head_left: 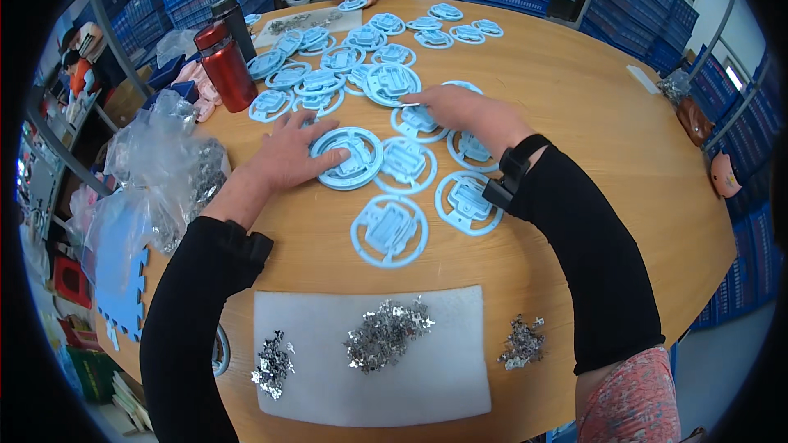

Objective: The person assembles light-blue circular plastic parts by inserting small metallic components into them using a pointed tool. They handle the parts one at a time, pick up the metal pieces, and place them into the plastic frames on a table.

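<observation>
Metal pieces (389, 335) apparently unused below splayed left hand (289, 152), blue discs (359, 164) stacked beneath thumb, others unstacked; right hand (450, 107) curled, hold unclear.

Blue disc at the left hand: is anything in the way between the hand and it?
Nothing visible. The left hand is already at the blue disc, its thumb over the disc's left part. Other blue discs lie beyond and beside it, not between. What is under the palm is hidden.
</observation>
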A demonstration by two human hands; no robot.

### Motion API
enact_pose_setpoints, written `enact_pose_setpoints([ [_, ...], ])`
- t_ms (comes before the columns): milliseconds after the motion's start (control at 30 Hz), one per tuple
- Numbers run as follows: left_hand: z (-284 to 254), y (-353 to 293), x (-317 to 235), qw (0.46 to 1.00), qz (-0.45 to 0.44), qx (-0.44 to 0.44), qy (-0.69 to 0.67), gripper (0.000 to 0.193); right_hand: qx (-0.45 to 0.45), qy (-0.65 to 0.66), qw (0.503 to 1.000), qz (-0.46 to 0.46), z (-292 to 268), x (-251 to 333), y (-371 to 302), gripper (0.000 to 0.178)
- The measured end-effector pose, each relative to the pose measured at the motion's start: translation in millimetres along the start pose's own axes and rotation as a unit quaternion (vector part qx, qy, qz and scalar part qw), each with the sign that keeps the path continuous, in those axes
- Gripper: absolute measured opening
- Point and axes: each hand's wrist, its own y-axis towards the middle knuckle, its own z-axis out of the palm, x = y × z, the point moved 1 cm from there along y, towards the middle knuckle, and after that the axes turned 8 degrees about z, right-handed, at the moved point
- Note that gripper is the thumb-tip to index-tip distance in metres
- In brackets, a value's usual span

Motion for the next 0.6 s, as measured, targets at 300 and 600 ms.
enact_pose_setpoints([
  [300,-17,-55,-27,0.992,0.099,-0.042,0.063,0.059,-0.061,0.053,0.990,-0.118,13,26,-78,0.046],
  [600,-22,-172,-147,0.953,0.287,-0.007,-0.098,0.029,-0.190,0.126,0.964,-0.138,-10,19,-268,0.030],
])
